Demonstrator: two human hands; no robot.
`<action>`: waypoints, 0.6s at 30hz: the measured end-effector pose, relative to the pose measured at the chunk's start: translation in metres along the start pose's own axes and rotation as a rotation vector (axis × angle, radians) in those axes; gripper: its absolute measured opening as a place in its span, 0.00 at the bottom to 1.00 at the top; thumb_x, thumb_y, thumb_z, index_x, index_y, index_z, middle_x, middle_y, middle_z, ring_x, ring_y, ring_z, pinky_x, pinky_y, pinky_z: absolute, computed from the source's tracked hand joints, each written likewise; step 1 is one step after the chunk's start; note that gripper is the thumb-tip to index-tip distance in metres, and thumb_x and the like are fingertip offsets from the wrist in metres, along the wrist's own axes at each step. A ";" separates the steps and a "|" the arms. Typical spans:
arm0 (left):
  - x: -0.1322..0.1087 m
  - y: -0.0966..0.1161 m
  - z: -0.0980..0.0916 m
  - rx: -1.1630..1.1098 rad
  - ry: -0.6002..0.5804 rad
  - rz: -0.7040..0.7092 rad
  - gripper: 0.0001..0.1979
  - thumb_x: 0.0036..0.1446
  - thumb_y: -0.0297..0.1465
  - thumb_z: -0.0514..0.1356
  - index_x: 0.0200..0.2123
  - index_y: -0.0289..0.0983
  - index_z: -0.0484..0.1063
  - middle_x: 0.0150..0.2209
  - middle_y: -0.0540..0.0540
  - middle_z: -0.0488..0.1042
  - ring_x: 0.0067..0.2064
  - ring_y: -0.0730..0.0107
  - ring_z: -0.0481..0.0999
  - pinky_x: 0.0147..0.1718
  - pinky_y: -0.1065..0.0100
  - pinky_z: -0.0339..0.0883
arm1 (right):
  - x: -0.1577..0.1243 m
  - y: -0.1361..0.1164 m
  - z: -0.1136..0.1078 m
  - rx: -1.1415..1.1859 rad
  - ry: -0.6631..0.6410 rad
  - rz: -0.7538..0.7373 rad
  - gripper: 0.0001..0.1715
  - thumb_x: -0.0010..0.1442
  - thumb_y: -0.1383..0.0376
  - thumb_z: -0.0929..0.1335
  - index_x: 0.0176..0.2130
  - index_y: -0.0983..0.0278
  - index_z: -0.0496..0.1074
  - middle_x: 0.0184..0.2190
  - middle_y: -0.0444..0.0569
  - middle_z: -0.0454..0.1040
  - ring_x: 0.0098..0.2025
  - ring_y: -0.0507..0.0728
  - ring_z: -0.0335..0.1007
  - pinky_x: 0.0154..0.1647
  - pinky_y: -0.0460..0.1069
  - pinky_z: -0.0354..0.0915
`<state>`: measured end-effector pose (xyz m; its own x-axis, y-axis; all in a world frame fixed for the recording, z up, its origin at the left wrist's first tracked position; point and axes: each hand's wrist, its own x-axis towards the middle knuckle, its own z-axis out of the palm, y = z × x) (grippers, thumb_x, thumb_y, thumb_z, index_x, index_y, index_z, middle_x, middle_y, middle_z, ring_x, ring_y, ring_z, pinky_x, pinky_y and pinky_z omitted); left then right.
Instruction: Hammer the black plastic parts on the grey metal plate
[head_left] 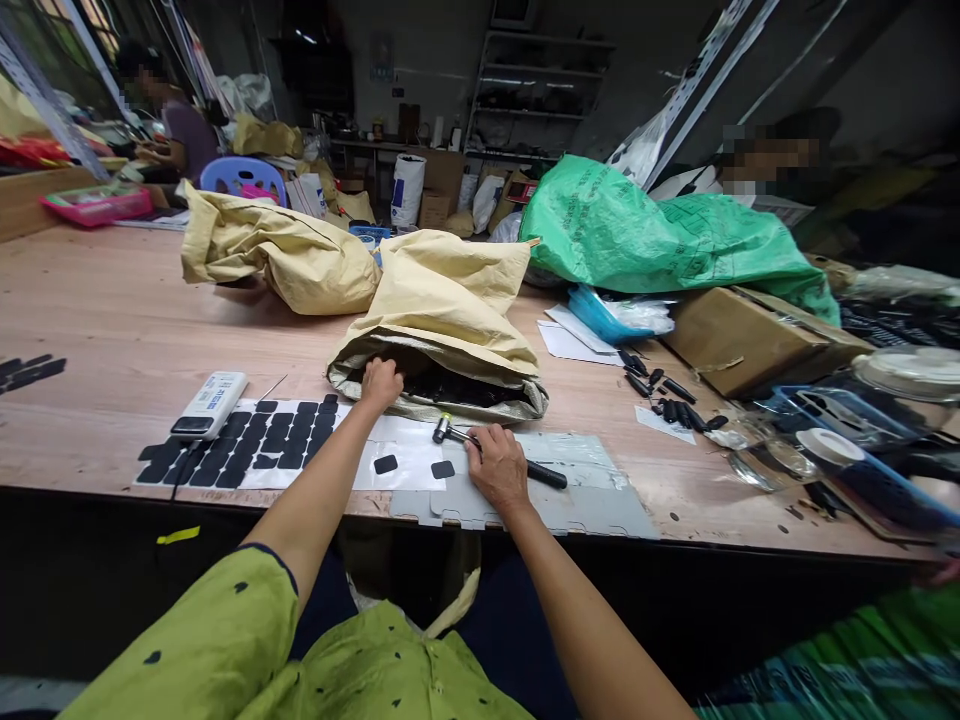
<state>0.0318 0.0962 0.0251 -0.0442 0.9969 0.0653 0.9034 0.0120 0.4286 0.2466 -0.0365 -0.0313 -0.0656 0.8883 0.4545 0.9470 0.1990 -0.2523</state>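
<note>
My left hand (pixel 382 384) reaches into the mouth of an open tan paper sack (pixel 457 285) lying on the table. Its fingertips are hidden in the shadow there, near dark pieces inside. A small hammer (pixel 547 474) with a black handle and a yellow-tipped head lies slantwise under my right hand (pixel 498 466), whose fingers are curled over the handle. Beneath is a grey board (pixel 592 485). Two loose black rounded-square pieces (pixel 385 464) are between my hands. To the left, rows of similar black pieces (pixel 240 445) cover a white sheet (pixel 360 445).
A white device (pixel 211 402) with a cable stands at the left beside a thin metal pick (pixel 273 386). Behind are another tan sack (pixel 292 250) and a green sack (pixel 660 230). Black handle-like parts (pixel 679 413), a cardboard box (pixel 757 335) and tubs are right. Two people sit farther off.
</note>
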 end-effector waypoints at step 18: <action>-0.111 -0.031 0.005 -0.350 -0.147 0.398 0.06 0.50 0.30 0.67 0.34 0.40 0.76 0.34 0.48 0.74 0.41 0.61 0.68 0.41 0.64 0.63 | 0.000 -0.001 -0.001 -0.003 -0.015 0.020 0.09 0.61 0.64 0.65 0.41 0.62 0.72 0.36 0.49 0.70 0.39 0.58 0.60 0.39 0.51 0.54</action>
<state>0.0110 -0.0144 -0.0004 0.3550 0.9197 0.1674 0.6414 -0.3699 0.6721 0.2454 -0.0370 -0.0302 -0.0514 0.8982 0.4366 0.9491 0.1800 -0.2586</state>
